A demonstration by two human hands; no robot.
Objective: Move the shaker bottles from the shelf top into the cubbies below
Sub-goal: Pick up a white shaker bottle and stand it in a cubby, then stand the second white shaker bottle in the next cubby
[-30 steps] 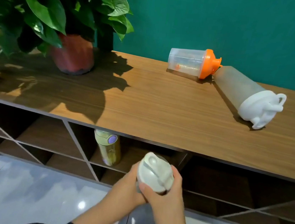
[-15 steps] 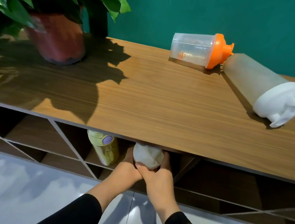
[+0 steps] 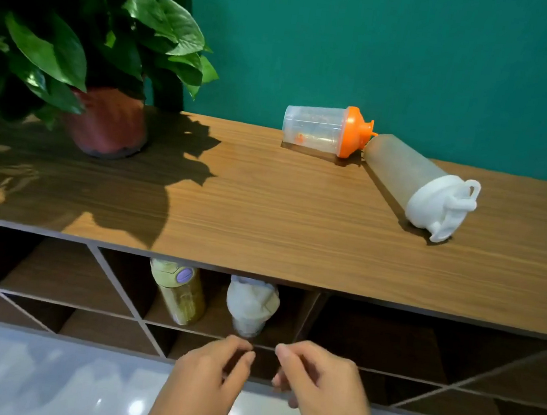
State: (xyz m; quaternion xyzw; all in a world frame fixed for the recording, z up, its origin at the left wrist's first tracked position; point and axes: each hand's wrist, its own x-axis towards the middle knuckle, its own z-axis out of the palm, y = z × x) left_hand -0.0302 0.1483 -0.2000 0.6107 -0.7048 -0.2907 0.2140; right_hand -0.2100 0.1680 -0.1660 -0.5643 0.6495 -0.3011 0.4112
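Two shaker bottles are being observed lying on their sides on the wooden shelf top point(image 3: 264, 213): an orange-lidded bottle point(image 3: 324, 130) with a clear body near the green wall point(image 3: 405, 51), and a frosted bottle with a white lid point(image 3: 419, 187) set at an angle just to its right, the base of the frosted one being seen touching or nearly touching the orange spout. In the cubby point(image 3: 217, 314) directly beneath the front edge, two more bottles are being seen standing side by side: a yellow-green bottle point(image 3: 180, 294) with a purple button on its cap, and a white-capped bottle point(image 3: 252, 304) to its right, a small gap being kept between them. The left hand point(image 3: 206, 381) and right hand point(image 3: 321, 392) are being held in front of the lower row of cubbies, just below the white-capped bottle and clear of it. Both hands are being held empty, the fingers loosely curled and the thumbs and forefingers pointed toward each other without touching. A potted plant point(image 3: 104, 117) in a reddish pot is being noted at the left end of the shelf top, its shadow being cast across the wood. Glossy floor tiles point(image 3: 37, 378) are being seen below the shelf.
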